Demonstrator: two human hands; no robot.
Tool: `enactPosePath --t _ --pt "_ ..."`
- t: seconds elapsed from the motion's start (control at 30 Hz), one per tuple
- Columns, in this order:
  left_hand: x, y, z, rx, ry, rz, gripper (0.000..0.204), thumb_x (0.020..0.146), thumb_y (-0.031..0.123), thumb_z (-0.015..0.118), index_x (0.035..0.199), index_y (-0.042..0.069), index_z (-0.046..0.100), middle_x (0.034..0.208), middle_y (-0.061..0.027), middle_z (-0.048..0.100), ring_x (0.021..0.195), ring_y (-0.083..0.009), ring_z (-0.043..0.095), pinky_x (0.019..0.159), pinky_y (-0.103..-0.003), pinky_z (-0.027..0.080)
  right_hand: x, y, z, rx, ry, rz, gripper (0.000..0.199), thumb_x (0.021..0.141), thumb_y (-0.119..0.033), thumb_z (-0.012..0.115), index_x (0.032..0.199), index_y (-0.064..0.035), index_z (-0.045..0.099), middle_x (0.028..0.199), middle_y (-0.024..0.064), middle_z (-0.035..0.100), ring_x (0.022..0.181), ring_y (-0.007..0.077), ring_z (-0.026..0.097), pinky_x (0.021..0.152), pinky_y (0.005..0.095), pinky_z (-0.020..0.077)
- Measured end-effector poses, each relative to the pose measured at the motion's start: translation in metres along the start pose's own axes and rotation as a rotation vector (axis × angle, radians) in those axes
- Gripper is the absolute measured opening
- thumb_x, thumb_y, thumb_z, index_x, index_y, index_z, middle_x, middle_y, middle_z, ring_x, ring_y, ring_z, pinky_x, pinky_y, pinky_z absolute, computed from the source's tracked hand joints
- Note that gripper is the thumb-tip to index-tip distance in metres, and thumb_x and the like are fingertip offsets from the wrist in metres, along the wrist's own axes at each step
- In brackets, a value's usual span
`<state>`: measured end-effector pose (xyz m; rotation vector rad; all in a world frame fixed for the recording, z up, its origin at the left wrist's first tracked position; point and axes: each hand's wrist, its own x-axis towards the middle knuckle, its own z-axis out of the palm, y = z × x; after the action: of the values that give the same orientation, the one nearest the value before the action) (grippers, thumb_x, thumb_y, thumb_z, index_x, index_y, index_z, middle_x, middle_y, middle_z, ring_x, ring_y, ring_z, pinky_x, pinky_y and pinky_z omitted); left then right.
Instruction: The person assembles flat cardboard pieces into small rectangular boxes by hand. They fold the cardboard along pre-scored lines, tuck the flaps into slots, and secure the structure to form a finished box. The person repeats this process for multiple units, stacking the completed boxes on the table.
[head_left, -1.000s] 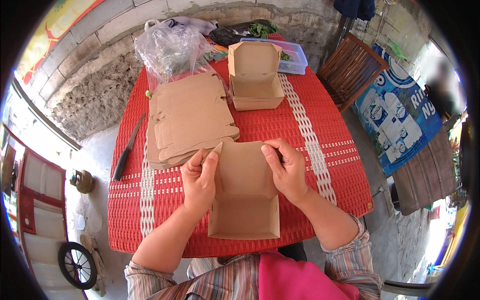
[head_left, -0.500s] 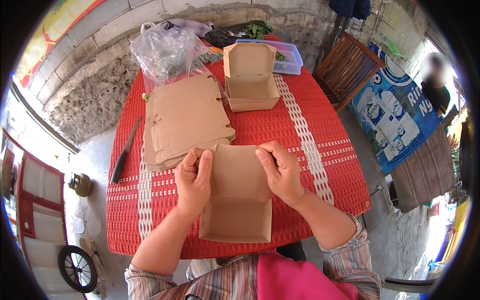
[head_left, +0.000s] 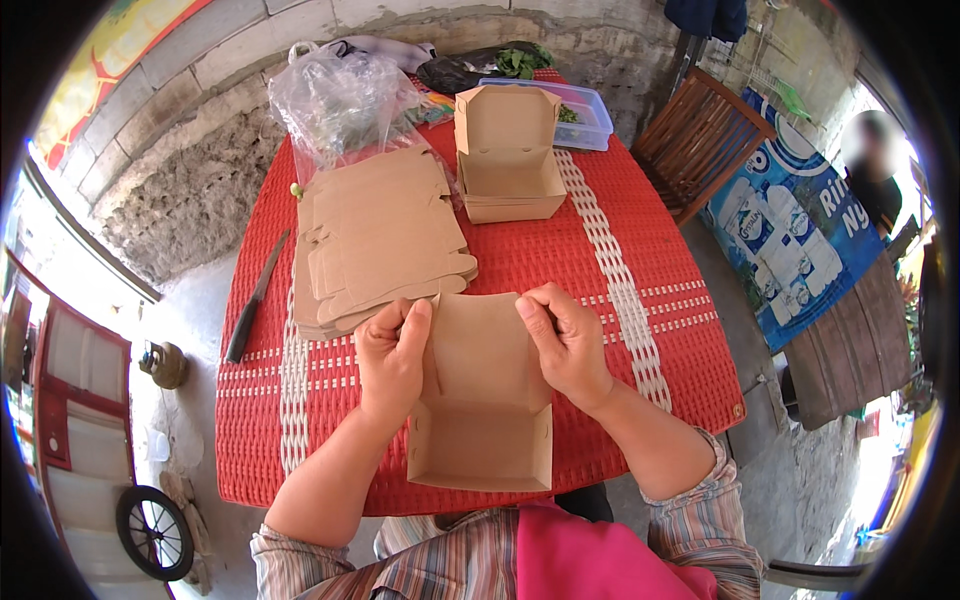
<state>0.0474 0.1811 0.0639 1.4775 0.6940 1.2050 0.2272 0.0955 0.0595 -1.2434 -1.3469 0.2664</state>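
A brown cardboard food box (head_left: 482, 440) stands at the near edge of the red woven table, its lid raised and leaning away from me. My left hand (head_left: 392, 352) pinches the lid's upper left corner between thumb and curled fingers. At the upper right corner, my right hand (head_left: 562, 342) grips it the same way. The box's lower part is folded up into a tray with walls and holds nothing. Just beyond my left hand lies a pile of flat, unfolded box blanks (head_left: 385, 235). Several folded boxes (head_left: 512, 190) are stacked farther back, the top one with its lid up.
A knife (head_left: 258, 298) with a black handle lies at the table's left side. Along the back are a clear plastic bag (head_left: 345, 105), a black bag with green leaves (head_left: 520, 62) and a clear plastic container (head_left: 590, 115). A wooden chair (head_left: 700, 140) stands at the right.
The box and both hands sit very slightly farther right and lower in the picture, while the whole view has shifted a little. Both hands keep their hold on the lid corners.
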Motion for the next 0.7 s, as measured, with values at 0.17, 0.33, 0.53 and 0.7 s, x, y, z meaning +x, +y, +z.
enactPosePath --t 0.17,0.33,0.53,0.7 --pt "0.006 -0.012 0.007 0.078 0.032 -0.150 0.045 0.104 0.024 0.058 0.067 0.003 0.045 0.064 0.0092 0.039 0.063 -0.0024 0.029 0.053 -0.024 0.026 0.005 0.001 -0.003 -0.045 0.025 0.042 0.019 0.103 -0.015 0.058 0.090 -0.0021 0.060 0.064 -0.0015 0.042 0.057 0.0043 0.036 0.049 0.0253 0.0312" --pt "0.004 -0.011 -0.004 0.087 -0.044 -0.083 0.043 0.104 0.023 0.059 0.067 0.003 0.049 0.064 0.0100 0.039 0.063 -0.0024 0.029 0.053 -0.024 0.027 0.004 0.010 0.002 0.204 -0.029 0.202 0.024 0.105 -0.019 0.055 0.087 -0.0034 0.058 0.068 -0.0067 0.038 0.062 0.0034 0.032 0.053 0.0240 0.0281" --pt "0.005 -0.016 0.000 -0.110 -0.047 -0.151 0.039 0.104 0.024 0.059 0.071 0.003 0.056 0.067 0.0099 0.045 0.062 -0.0017 0.033 0.054 -0.023 0.030 0.006 0.018 0.002 0.309 -0.061 0.295 0.026 0.105 -0.020 0.055 0.085 -0.0040 0.057 0.069 -0.0082 0.039 0.064 0.0026 0.033 0.056 0.0233 0.0294" --pt "0.009 -0.010 -0.003 -0.048 -0.251 -0.354 0.035 0.104 0.028 0.059 0.095 -0.003 0.071 0.079 0.0042 0.065 0.071 -0.0008 0.051 0.065 -0.020 0.044 0.022 0.029 -0.014 0.184 0.159 0.283 0.029 0.104 -0.020 0.056 0.081 -0.0031 0.058 0.069 -0.0081 0.044 0.066 0.0016 0.037 0.057 0.0226 0.0321"
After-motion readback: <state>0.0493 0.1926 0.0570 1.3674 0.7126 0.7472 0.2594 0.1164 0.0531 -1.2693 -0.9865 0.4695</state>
